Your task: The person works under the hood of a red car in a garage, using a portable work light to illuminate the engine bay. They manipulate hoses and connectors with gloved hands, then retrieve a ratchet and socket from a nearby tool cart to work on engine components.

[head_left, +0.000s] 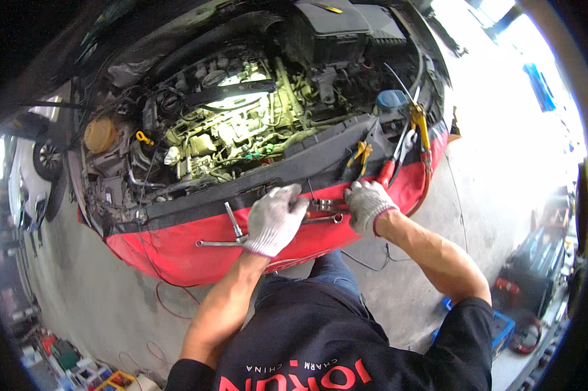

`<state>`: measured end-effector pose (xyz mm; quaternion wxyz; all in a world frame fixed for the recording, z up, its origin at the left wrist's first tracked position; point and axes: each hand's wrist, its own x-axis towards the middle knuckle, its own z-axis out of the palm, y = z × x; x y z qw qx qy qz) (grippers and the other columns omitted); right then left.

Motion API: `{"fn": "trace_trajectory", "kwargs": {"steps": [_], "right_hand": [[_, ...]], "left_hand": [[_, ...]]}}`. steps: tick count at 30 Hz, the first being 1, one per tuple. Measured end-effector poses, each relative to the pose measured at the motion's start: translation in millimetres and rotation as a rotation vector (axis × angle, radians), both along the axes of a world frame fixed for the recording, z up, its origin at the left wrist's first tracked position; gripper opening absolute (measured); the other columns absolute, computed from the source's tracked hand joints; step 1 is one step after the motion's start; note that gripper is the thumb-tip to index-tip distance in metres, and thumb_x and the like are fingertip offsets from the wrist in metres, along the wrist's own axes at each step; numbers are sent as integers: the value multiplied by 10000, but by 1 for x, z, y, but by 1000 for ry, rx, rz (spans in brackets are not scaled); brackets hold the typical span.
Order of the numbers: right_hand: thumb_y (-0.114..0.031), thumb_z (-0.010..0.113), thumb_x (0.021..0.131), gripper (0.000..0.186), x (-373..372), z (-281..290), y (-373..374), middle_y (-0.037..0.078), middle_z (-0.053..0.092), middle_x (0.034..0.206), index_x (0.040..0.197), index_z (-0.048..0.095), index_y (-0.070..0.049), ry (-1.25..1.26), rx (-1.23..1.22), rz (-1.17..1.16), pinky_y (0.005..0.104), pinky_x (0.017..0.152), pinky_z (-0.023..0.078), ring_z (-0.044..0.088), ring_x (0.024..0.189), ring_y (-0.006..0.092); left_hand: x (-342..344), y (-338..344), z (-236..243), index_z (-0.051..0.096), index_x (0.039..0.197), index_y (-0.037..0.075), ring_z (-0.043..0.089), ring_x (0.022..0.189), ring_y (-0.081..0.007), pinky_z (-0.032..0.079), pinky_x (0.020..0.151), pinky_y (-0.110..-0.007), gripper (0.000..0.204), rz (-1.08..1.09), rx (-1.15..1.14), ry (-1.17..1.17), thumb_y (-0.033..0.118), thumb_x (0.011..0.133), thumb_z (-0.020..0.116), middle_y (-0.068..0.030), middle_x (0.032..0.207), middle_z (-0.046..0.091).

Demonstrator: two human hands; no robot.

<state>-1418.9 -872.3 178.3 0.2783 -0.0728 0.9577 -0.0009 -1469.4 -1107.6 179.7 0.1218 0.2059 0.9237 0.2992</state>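
Note:
My left hand [276,220], in a pale knit glove, hovers over the red fender cover [157,257] with its fingers curled. Whatever may be inside them is hidden. A ring-ended wrench [217,244] and an upright-lying metal bar tool [233,219] rest beside that wrist. To the right, my right hand [368,207], gloved too, is closed at the cover's black upper strip. Shiny metal socket-like pieces [324,204] lie right against its fingertips; the grip itself is hidden. Between both hands shows another wrench's ring end [337,218].
Beyond the cover lies an open engine bay with a lit engine [235,127]. Yellow-handled pliers [358,156], red-handled pliers [390,171] and a yellow-and-red tool [421,130] lie at the right front. A blue cap [392,99] stands behind them. Cables trail over the grey floor [431,260].

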Motion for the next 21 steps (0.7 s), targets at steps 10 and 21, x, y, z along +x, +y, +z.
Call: {"fn": "trace_trajectory", "kwargs": {"steps": [10, 21], "right_hand": [[-323, 674, 839, 376, 5, 16, 27, 239, 694, 997, 1070, 665, -27, -198, -383, -296, 493, 863, 555, 686, 989, 408], [-190, 781, 860, 272, 11, 61, 74, 91, 728, 856, 1070, 713, -30, -427, -744, -675, 343, 707, 558, 692, 758, 171]], "left_hand": [[-51, 64, -34, 747, 1019, 151, 726, 967, -308, 573, 848, -441, 285, 79, -253, -105, 362, 828, 737, -95, 994, 760], [-67, 47, -41, 746, 967, 154, 728, 903, -285, 576, 784, -426, 246, -10, -84, -158, 371, 863, 696, -93, 951, 749]]}}
